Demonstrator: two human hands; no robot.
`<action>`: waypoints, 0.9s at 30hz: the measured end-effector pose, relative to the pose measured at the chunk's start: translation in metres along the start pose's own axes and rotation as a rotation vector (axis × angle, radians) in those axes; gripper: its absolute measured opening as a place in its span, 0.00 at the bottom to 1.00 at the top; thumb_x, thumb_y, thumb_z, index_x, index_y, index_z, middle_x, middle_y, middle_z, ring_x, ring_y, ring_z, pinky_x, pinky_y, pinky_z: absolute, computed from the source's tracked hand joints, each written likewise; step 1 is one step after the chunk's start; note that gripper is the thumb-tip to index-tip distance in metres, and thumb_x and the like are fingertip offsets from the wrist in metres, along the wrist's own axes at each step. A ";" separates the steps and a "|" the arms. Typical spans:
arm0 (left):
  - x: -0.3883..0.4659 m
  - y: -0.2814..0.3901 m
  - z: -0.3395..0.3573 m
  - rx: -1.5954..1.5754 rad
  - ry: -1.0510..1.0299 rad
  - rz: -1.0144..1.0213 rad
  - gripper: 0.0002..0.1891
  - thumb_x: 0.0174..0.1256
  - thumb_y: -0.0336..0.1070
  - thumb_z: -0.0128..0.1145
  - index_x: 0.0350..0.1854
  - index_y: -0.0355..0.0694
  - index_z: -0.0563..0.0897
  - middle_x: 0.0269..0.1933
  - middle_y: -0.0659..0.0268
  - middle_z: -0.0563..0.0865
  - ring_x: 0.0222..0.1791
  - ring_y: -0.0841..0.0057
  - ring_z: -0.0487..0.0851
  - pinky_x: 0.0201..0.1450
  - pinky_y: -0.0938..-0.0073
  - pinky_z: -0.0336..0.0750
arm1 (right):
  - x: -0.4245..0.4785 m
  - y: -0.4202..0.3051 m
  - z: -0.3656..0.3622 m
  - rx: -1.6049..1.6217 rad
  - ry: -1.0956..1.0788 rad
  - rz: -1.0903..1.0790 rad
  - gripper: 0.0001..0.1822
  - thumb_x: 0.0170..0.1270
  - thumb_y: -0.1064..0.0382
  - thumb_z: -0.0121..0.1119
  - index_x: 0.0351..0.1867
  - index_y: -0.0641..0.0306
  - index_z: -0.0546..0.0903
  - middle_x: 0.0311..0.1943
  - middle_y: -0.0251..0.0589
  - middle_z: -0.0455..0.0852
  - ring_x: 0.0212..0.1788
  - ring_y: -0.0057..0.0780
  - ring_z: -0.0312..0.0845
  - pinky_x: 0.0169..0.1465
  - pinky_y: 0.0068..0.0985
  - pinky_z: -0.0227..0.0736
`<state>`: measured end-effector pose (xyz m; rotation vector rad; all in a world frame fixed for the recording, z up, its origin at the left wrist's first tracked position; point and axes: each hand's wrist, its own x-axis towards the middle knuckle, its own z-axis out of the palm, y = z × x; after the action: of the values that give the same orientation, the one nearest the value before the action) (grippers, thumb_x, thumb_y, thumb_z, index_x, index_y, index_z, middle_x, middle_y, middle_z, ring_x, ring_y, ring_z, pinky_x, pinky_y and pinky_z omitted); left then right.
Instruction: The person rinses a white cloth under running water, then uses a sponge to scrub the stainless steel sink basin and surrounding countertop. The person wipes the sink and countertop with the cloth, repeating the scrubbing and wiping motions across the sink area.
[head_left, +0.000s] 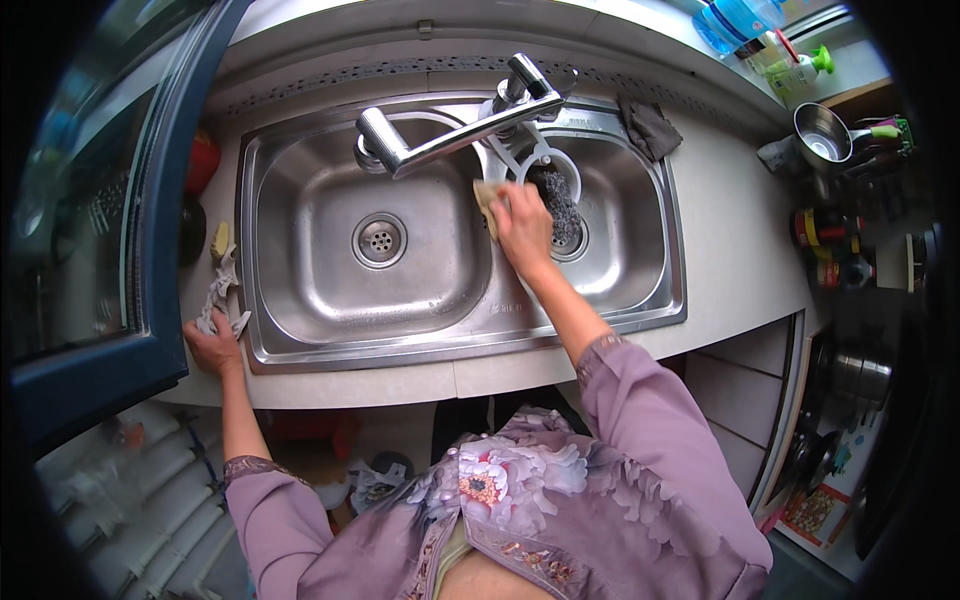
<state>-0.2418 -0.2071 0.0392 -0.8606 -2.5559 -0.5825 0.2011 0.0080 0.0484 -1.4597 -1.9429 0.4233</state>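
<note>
My right hand (523, 225) grips a tan sponge or folded cloth (489, 204) at the divider of the stainless-steel double sink (480, 349). Just right of its fingers, a dark steel-wool scourer (557, 201) lies by a white ring-shaped holder (576, 171), over the small basin's drain. On the counter left of the sink, my left hand (215, 341) has its fingers on a crumpled whitish cloth (222, 289). A yellowish piece (220, 240), perhaps ginger, lies beyond that cloth. The chrome faucet (465, 135) reaches over the large basin.
An open window frame (161, 225) stands at the left. A dark folded rag (649, 127) lies at the sink's back right corner. Along the right are a small metal pot (823, 135) and sauce bottles (825, 227). Plastic bottles (739, 22) stand on the sill at the upper right.
</note>
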 end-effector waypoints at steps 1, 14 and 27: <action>0.000 -0.001 0.004 -0.009 0.028 0.029 0.23 0.53 0.53 0.58 0.40 0.38 0.73 0.40 0.53 0.81 0.41 0.52 0.79 0.40 0.58 0.72 | 0.017 0.005 0.007 -0.038 0.050 -0.005 0.08 0.56 0.63 0.59 0.36 0.60 0.75 0.34 0.46 0.77 0.38 0.47 0.74 0.40 0.38 0.70; 0.005 -0.018 0.020 -0.006 -0.023 -0.003 0.26 0.53 0.56 0.57 0.42 0.37 0.73 0.43 0.53 0.80 0.44 0.53 0.78 0.43 0.57 0.72 | -0.051 0.034 -0.009 0.794 -0.593 0.786 0.27 0.70 0.46 0.37 0.60 0.63 0.69 0.56 0.43 0.74 0.57 0.33 0.68 0.60 0.27 0.61; -0.068 0.025 -0.053 -0.212 -0.154 -0.349 0.29 0.49 0.57 0.62 0.38 0.32 0.76 0.41 0.50 0.82 0.41 0.59 0.80 0.47 0.62 0.71 | -0.038 0.156 -0.121 -0.761 -1.485 0.108 0.19 0.60 0.49 0.47 0.42 0.55 0.84 0.47 0.41 0.82 0.51 0.36 0.76 0.54 0.35 0.67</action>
<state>-0.1641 -0.2479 0.0581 -0.5412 -2.8469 -0.9369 0.4017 0.0071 0.0292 -1.9242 -3.4516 1.1183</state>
